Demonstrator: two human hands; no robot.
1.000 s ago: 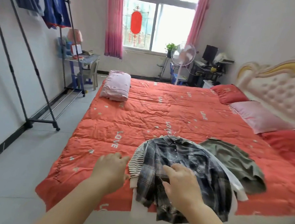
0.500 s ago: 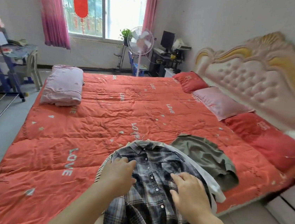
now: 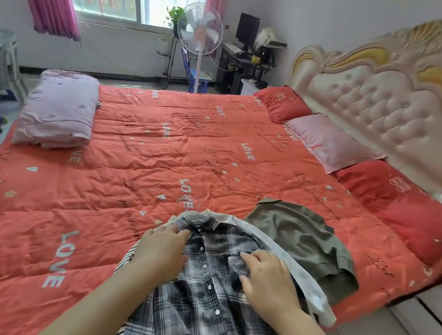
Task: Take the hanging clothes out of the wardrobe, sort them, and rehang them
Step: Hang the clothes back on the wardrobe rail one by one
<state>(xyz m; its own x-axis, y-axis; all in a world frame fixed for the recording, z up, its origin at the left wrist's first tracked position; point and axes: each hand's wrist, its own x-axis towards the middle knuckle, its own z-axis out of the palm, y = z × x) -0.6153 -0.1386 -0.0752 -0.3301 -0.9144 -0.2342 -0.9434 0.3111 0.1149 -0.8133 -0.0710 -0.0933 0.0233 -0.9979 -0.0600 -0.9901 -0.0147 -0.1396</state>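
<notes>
Orange-red quilt (image 3: 129, 184) printed with "LOVE" covers the wide bed, with a tufted headboard (image 3: 403, 105) at 2 o'clock. At 6 o'clock, on the near edge, lies the plaid shirt (image 3: 203, 308). It is black, grey and white check, buttoned with white buttons, its collar on a grey hanger (image 3: 195, 216). It tops a pile: a white garment (image 3: 310, 287) shows at its 3 o'clock and a striped garment (image 3: 123, 262) at its 9 o'clock. An olive shirt (image 3: 302, 240) lies at its 2 o'clock. The left hand (image 3: 162, 251) curls its fingers on the collar's shoulder. The right hand (image 3: 270, 280) rests bent fingers on the chest; whether they pinch cloth I cannot tell.
</notes>
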